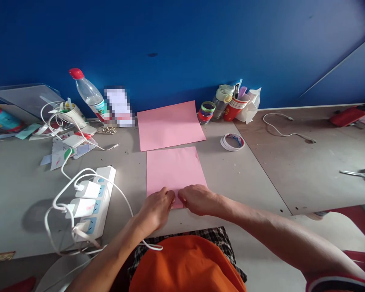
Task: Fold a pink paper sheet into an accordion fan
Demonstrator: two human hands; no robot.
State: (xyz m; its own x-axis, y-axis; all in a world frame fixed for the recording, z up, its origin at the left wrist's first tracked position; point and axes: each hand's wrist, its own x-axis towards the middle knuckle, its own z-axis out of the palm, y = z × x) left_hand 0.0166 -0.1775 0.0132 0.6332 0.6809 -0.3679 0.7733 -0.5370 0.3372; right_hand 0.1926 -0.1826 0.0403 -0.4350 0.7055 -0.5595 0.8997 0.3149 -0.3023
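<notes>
A pink paper sheet [174,168] lies on the grey table [134,162] right in front of me. My left hand [155,209] and my right hand [197,199] meet at its near edge, fingers curled and pinching that edge. A second, larger pink sheet [169,125] lies flat just behind the first, untouched.
A white power strip [93,201] with chargers and white cables sits at the left. Paper scraps, a cup and a plastic bottle [89,95] stand behind it. A tape roll [232,142], jars and red cups [235,107] are at the back right. Scissors [363,174] lie far right.
</notes>
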